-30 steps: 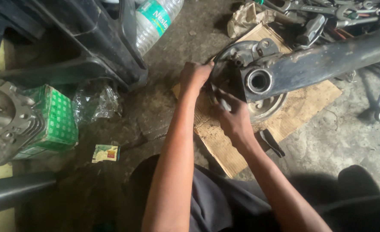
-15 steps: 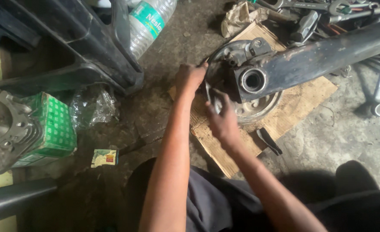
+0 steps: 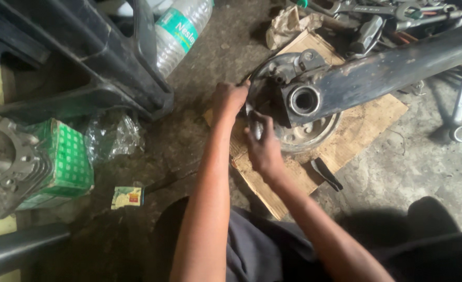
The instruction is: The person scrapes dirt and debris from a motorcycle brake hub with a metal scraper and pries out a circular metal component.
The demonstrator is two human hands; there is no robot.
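A dark metal arm (image 3: pixel 393 68) with a round open bore at its end lies across a round metal hub (image 3: pixel 309 133) on a sheet of cardboard (image 3: pixel 356 136). My left hand (image 3: pixel 230 99) is closed on the hub's left rim, by a grey bracket (image 3: pixel 293 65). My right hand (image 3: pixel 262 146) grips a small metal part against the hub's near left side. What lies under the fingers is hidden.
A black plastic crate (image 3: pixel 85 62) and a plastic bottle (image 3: pixel 181 31) sit upper left. A green box (image 3: pixel 66 162), an engine part (image 3: pixel 6 167), a crumpled clear bag (image 3: pixel 111 136) lie left. Spanners and tools (image 3: pixel 387 15) are piled at upper right.
Both hands have stayed on the hub's left side, with the right hand shifting slightly along the rim. The view has drifted a little.
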